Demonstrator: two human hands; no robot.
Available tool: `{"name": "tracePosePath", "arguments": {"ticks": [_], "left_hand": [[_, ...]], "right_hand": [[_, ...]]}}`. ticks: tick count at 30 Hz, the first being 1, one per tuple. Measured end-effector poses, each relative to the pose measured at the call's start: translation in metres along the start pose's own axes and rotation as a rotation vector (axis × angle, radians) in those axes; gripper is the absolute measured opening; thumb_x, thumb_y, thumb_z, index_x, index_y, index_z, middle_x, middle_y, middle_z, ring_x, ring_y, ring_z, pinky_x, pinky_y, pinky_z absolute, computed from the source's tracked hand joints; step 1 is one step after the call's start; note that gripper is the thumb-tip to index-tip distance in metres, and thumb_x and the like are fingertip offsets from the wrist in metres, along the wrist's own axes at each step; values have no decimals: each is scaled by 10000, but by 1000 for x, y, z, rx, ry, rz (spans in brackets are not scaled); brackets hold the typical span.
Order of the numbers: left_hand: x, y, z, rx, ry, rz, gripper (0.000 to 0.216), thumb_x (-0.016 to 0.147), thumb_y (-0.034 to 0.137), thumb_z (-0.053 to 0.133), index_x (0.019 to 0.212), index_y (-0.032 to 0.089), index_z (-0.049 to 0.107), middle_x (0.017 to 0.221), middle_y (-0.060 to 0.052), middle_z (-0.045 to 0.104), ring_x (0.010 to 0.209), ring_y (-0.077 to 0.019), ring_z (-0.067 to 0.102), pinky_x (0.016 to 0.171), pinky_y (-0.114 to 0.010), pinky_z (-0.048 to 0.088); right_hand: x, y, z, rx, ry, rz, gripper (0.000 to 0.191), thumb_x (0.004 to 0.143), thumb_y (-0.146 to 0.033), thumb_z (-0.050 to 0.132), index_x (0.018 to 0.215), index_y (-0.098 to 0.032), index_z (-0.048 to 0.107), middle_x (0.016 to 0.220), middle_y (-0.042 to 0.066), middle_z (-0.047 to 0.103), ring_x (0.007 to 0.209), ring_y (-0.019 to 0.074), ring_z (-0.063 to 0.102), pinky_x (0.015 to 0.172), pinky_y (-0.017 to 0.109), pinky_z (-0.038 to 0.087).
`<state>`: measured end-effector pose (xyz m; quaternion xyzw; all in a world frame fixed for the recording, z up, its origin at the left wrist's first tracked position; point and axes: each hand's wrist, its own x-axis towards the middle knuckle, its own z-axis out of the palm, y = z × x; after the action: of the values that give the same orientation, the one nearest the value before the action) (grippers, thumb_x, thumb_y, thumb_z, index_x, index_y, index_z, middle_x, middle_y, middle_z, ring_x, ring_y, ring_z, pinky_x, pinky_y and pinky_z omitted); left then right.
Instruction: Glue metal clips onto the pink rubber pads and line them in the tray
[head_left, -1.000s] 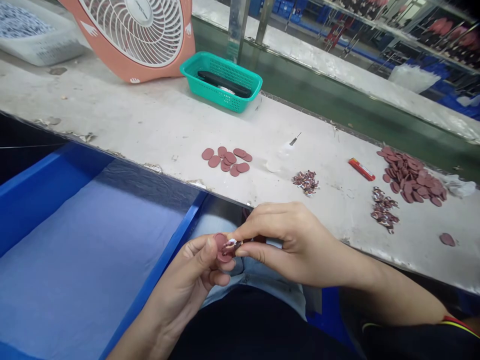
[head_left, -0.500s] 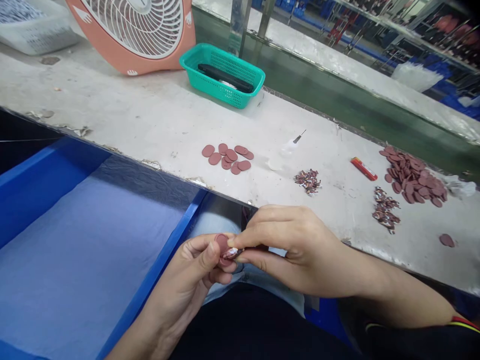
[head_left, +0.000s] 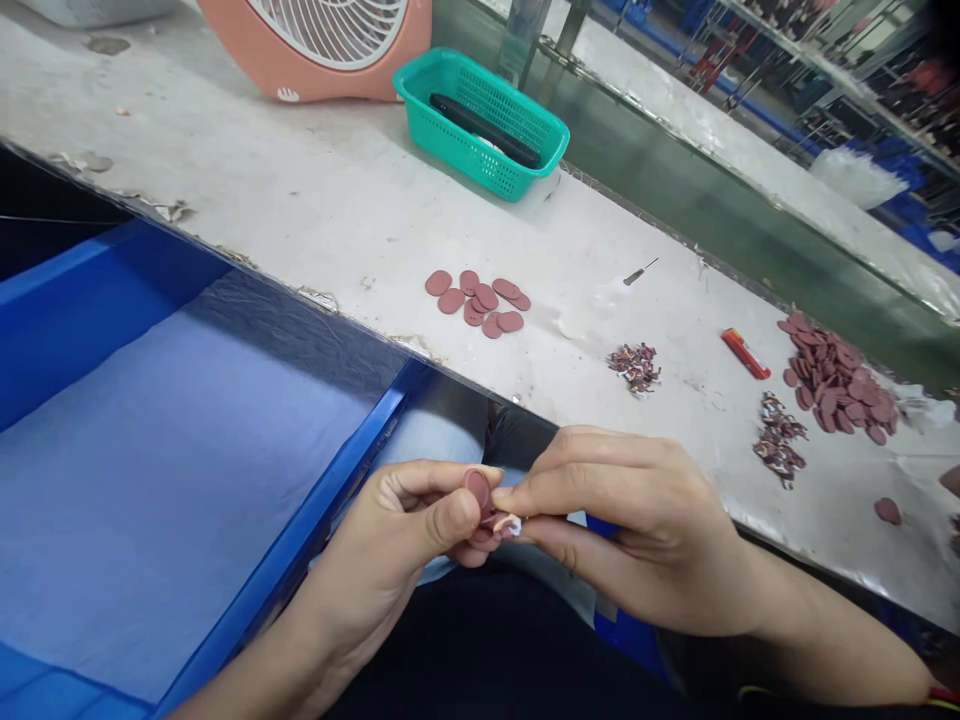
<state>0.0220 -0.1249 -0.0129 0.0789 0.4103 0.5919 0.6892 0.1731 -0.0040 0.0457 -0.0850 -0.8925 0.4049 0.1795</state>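
Note:
My left hand (head_left: pixel 405 535) pinches a small maroon oval disc (head_left: pixel 478 488) between thumb and fingers, just below the table's front edge. My right hand (head_left: pixel 630 520) meets it from the right, its thumb and forefinger closed on a tiny maroon-and-white piece (head_left: pixel 507 524) pressed against the disc. Both hands hover over my lap, beside the blue bin (head_left: pixel 135 440). A small group of maroon discs (head_left: pixel 480 300) lies on the table ahead of my hands.
A worn white table (head_left: pixel 300 210) holds a teal basket (head_left: pixel 480 125), a pink fan (head_left: pixel 330 40), a red lighter (head_left: pixel 745 353), a big heap of maroon discs (head_left: pixel 836 385), two piles of small pieces (head_left: pixel 636 366) (head_left: pixel 780 440) and a thin tool (head_left: pixel 639 272).
The view has shifted, so table items sit higher and further right. My hands keep the same pinch on the disc and small piece, the disc now turned more edge-up.

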Motion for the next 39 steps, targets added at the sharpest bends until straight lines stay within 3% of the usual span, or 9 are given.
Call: {"name": "tracePosePath", "arguments": {"ticks": [12,31,37,39], "left_hand": [[0,-3,-6,9,25,-9,224,689,435,851,808,247,821,731,-18,767,609,-83,631,587,-142,508],[-4,-3,-16,-38,136,-19,308,600,454,895,758,202,816,642,-12,721,536,-66,599,553,-121,527],[-5,-3,-25,-47,48,-39,311,651,469,859,747,179,802,695,-29,694,589,-86,607,535,-128,542],[-5,-2,-29,-71,22,-43,327,654,466,858,769,164,801,688,-21,678,581,-81,603,514,-123,542]], "right_hand": [[4,4,4,-4,20,-41,125,883,-66,672,1001,-98,695,828,61,715,741,106,646,715,198,557],[14,13,16,65,-33,-20,107,860,-60,694,939,-130,713,820,52,735,741,124,658,703,217,545],[19,9,18,57,-80,-27,128,886,-101,680,997,-154,716,849,48,720,756,123,649,709,228,540],[19,7,18,52,-77,-27,237,871,-147,717,1107,-157,690,901,48,720,768,118,637,710,223,540]]}}
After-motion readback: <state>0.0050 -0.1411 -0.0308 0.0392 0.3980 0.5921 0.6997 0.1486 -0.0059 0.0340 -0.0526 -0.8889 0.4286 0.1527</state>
